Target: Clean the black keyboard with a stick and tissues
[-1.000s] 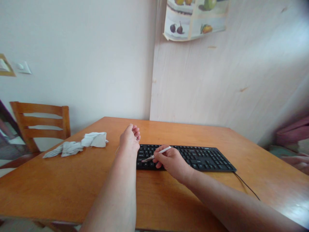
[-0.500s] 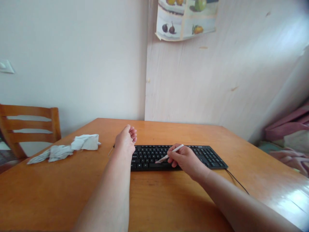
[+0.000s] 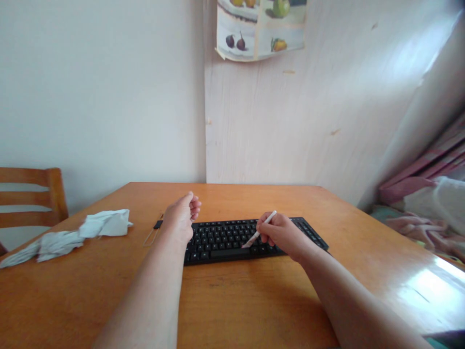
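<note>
A black keyboard (image 3: 225,240) lies on the wooden table in front of me. My right hand (image 3: 281,232) pinches a slim brush (image 3: 269,217) with a white handle. Its pale tip slants down to the left and meets the keys just above the right part of the space bar. At the keyboard's left end is my left hand (image 3: 181,215), its fingers curled inward and thumb on top. Whatever its palm may hold is hidden. My left hand and wrist cover the keyboard's left edge.
Crumpled white cloths (image 3: 105,223) lie on the table's left side. A small black object with a thin pale loop (image 3: 157,224) sits just left of my left hand. A wooden chair (image 3: 32,196) stands at the left, and fabric (image 3: 417,228) is heaped beyond the table's right edge.
The view has turned a little to the right, so the surroundings appear further left. The brush tip has moved right along the space bar. My left hand stays by the keyboard's left end.
</note>
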The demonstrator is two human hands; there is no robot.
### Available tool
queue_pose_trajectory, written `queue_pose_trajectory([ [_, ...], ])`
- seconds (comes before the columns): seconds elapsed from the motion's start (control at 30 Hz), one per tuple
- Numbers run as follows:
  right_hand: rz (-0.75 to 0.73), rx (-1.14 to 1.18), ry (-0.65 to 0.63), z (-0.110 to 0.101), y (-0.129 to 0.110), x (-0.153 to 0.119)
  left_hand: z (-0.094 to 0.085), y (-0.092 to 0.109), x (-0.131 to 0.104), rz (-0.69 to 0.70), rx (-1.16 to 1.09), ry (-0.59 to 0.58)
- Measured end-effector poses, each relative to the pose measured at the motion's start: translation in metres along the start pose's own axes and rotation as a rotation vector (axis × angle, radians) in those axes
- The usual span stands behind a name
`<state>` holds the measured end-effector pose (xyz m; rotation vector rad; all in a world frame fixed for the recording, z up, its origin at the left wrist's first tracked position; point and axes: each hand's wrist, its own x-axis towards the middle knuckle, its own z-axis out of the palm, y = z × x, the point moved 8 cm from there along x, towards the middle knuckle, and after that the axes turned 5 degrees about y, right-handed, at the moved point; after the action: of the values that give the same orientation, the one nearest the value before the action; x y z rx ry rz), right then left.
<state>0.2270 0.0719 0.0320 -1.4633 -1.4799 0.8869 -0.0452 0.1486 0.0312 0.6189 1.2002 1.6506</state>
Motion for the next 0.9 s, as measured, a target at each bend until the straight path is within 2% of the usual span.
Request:
queue_pose_trajectory([
  [0.33, -0.030, -0.184, 0.046, -0.025, -0.006, 0.004, 0.011, -0.004, -0.007, 0.103, 0.185, -0.116],
  [0.7, -0.111, -0.395, 0.094, -0.051, -0.002, 0.013, 0.021, -0.012, -0.015, 0.095, 0.294, -0.215],
  [0.9, -0.156, -0.493, 0.085, -0.057, 0.000, 0.016, 0.025, -0.014, -0.018, 0.109, 0.351, -0.276],
])
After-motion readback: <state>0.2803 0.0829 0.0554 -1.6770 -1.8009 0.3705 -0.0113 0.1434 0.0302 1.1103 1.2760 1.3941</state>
